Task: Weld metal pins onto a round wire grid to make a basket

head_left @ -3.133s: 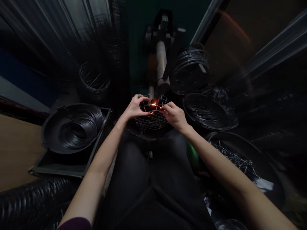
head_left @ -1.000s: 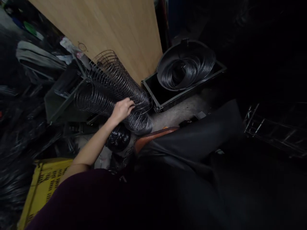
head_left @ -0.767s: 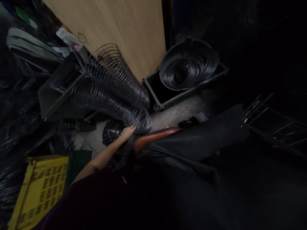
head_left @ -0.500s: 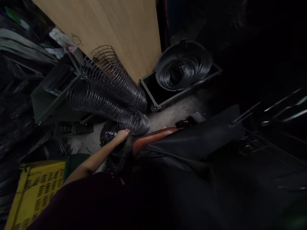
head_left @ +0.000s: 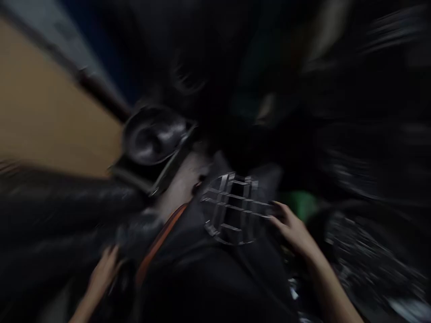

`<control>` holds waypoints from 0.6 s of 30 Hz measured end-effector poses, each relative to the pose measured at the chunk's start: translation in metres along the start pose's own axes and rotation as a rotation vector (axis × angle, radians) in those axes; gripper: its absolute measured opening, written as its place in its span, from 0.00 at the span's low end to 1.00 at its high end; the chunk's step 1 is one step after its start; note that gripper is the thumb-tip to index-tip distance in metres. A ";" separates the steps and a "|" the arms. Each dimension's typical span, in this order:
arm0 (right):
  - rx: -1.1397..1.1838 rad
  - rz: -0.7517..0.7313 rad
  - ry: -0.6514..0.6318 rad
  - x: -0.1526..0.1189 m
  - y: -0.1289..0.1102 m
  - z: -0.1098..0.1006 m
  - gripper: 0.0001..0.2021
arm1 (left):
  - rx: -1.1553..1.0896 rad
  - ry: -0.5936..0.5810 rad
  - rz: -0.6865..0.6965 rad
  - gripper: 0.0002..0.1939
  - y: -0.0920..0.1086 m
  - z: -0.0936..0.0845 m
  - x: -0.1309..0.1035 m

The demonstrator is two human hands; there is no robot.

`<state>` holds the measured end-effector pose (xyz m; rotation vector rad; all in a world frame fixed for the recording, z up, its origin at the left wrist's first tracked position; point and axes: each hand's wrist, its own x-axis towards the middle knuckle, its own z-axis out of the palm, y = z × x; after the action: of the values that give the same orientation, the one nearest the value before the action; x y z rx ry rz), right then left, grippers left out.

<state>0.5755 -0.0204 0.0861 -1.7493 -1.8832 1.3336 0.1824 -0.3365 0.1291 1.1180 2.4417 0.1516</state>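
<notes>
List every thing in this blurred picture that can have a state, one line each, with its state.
Wire basket: on the person's lap, open side facing the camera, nothing visible inside.
Right hand: fingers spread, at the basket's right edge; grip cannot be told.
Left hand: low at the left beside a dark bundle; grip cannot be told.
Black basin: tilted, sitting in a dark crate; its contents are blurred.

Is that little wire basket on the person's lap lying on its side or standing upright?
Cannot tell for sure: the wire basket is blurred. Its grid faces the camera, and the right hand touches its rim.
</notes>
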 end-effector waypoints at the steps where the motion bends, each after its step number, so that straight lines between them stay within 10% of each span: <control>1: -0.040 -0.089 0.079 0.014 -0.014 -0.016 0.18 | -0.022 0.045 0.009 0.16 0.006 0.002 0.026; 5: -0.118 -0.417 0.557 0.090 -0.075 -0.124 0.12 | -0.390 0.142 0.059 0.14 0.075 0.034 0.139; 9: -0.298 -0.572 0.974 0.158 -0.144 -0.217 0.08 | -0.670 -0.066 0.354 0.24 0.172 0.063 0.163; 18: -0.969 -0.402 0.717 0.254 -0.230 -0.259 0.05 | -1.131 0.023 0.231 0.27 0.252 0.093 0.182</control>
<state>0.5425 0.3505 0.2995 -1.6572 -2.3192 -0.4306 0.2938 -0.0412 0.0519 0.8024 1.7045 1.3930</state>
